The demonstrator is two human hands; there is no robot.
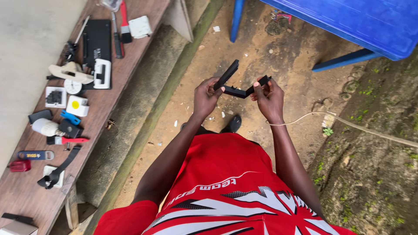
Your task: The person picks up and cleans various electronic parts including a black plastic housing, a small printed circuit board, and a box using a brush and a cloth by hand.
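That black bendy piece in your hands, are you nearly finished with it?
Hard to say nearly. Done so far: tools and parts are laid out on the wooden bench, among them a white bulb and a black case. In hand: the left hand and right hand each keep a grip on one end of the black angled piece, held up over the dirt. Left: it is joined to nothing yet.

A black angular plastic piece [237, 85], bent in a zigzag, was held up above bare ground.
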